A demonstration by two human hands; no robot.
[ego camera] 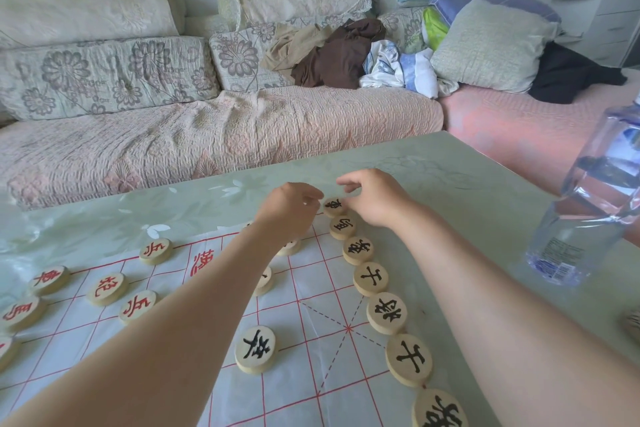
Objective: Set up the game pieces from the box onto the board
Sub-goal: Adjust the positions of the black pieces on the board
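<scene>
A white board [311,291] with red grid lines lies on the table. Along its right edge runs a row of several round wooden pieces with black characters [370,278]. One more black piece [255,348] stands further in. Red-character pieces [107,288] stand on the left side. Both my hands meet at the far black corner piece [333,206]. My right hand [374,199] pinches its right rim with curled fingers. My left hand [291,210] is curled just left of it, with nothing visible inside. My left forearm partly hides two pieces [263,282]. No box is in view.
A clear plastic water bottle [588,204] stands on the table at the right, close to my right forearm. The green glossy table [450,177] extends beyond the board. A sofa with cushions and clothes [242,128] runs behind the table's far edge.
</scene>
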